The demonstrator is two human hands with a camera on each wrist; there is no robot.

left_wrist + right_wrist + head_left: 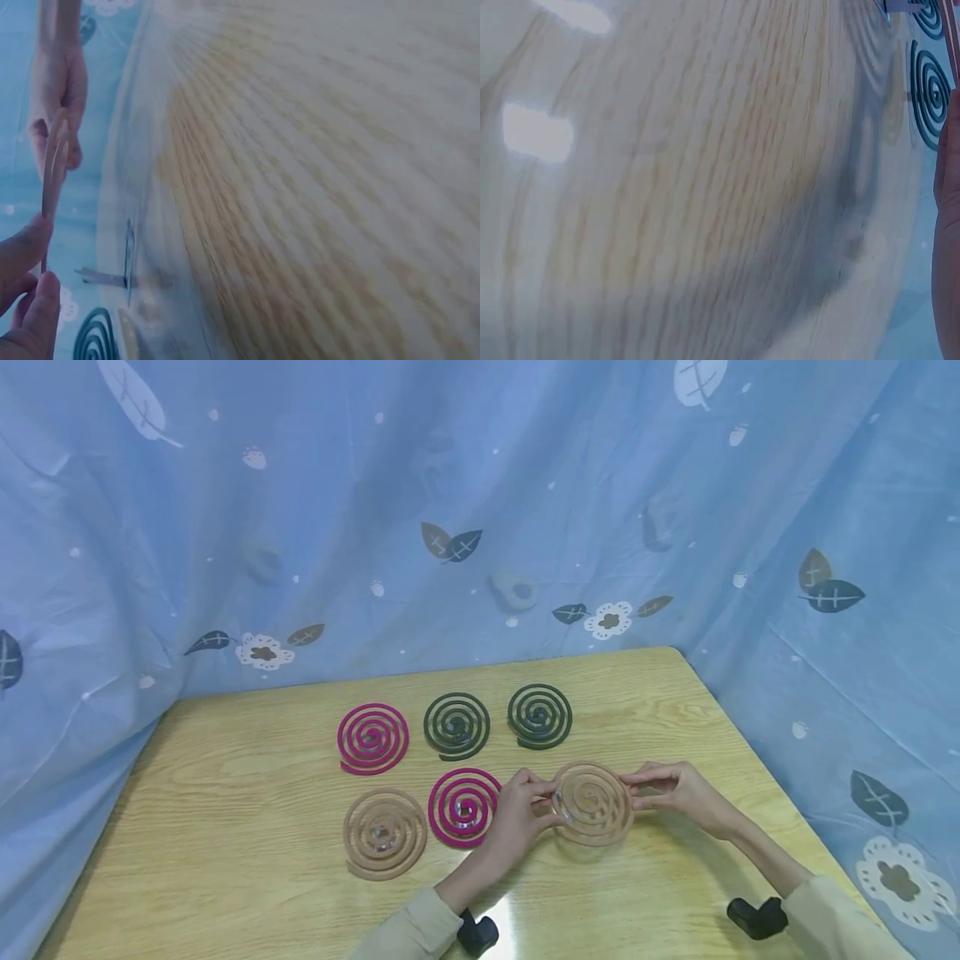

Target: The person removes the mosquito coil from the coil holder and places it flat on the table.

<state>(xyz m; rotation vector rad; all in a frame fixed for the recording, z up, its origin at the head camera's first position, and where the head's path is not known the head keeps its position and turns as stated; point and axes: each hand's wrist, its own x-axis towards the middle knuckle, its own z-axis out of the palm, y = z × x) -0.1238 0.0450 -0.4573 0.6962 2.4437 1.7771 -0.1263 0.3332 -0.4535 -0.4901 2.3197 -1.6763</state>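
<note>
- My held coil [589, 795]: tan, in a plain spiral.
- Another coil [383, 817]: the same tan spiral.
- Two magenta coils [372, 739] [467, 807], spiral too.
- Two dark green spiral coils [457, 724] [539, 715].
- My sleeves [836, 920] [412, 929]: cream.
- The table [240, 827] before me: yellowish, with wood grain.
- The cloth [337, 485]: blue, printed with white brown-centred flowers and brown, slate and white leaves.

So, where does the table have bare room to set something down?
The widest free patch of table runs from the left edge to the resting brown coil and back pink coil. The back right corner, past the right green coil, is bare too. The middle is crowded: front pink coil, left hand, held brown coil, right hand.
</note>
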